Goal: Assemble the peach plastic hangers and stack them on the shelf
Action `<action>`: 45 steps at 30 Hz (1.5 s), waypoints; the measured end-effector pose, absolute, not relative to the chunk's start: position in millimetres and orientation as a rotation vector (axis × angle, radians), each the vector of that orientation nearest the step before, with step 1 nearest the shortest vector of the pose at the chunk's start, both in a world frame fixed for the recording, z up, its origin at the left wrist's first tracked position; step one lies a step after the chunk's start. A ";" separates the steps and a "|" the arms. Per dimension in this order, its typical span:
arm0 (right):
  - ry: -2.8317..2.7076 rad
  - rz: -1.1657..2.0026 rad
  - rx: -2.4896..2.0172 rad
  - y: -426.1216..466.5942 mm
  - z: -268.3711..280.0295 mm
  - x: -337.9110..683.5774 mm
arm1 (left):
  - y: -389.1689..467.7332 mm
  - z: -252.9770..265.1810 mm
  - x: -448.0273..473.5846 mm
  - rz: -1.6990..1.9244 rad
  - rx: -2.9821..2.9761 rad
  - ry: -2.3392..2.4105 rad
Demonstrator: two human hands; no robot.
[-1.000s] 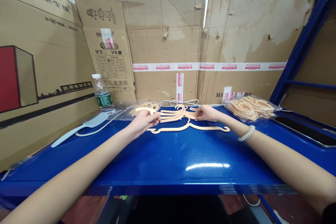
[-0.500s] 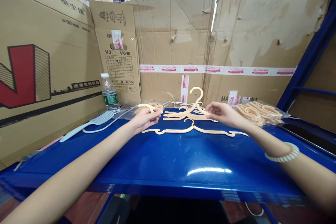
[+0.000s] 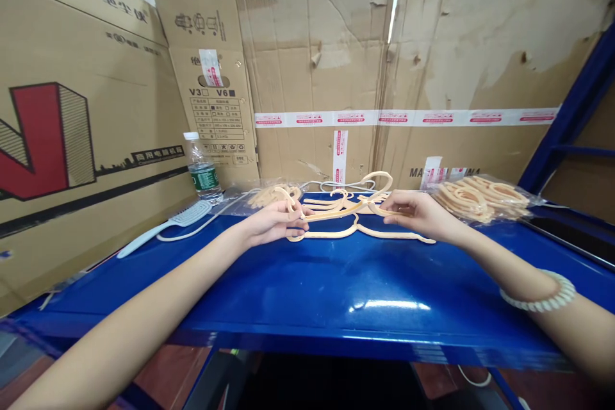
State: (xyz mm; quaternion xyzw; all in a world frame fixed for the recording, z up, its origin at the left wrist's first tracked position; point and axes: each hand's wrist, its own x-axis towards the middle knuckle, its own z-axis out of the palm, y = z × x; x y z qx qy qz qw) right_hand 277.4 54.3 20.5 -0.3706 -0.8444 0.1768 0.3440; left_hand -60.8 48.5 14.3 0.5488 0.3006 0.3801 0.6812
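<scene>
Both hands are at a cream plastic clothes hanger (image 3: 334, 214) raised over the table. Its hook (image 3: 384, 180) leans right. My left hand (image 3: 273, 223) is closed around its left end, where a curved tip sticks up past the fingers. My right hand (image 3: 417, 213) pinches the other arm, right of the hook. Both arms meet below the hook; whether they are locked together I cannot tell. Underneath, a second, spread-out hanger (image 3: 331, 235) lies flat on the blue table (image 3: 298, 295). More cream hanger pieces (image 3: 321, 204) lie just behind, partly hidden.
Bagged hanger parts (image 3: 480, 197) lie at the right, and another clear bag (image 3: 273, 195) at the back left. A water bottle (image 3: 203, 170), a pale hairbrush (image 3: 168, 225) and a white cable stand left. Cardboard (image 3: 317, 77) walls the back. A dark flat device (image 3: 571, 240) lies far right.
My left hand has moved slightly right with its hanger piece, which now reaches the hook part. That hook has tipped over to the right. The view has shifted a little.
</scene>
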 end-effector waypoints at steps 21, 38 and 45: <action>-2.119 0.184 -0.919 44.8 28.0 272.0 | 48.7 14.4 -53.7 0.950 1.127 0.651; -2.154 0.069 -0.873 35.1 23.3 261.0 | 49.7 14.6 -41.8 1.198 1.087 0.978; -2.140 0.086 -0.885 31.7 21.2 257.7 | 49.9 13.2 -40.7 1.277 1.104 0.985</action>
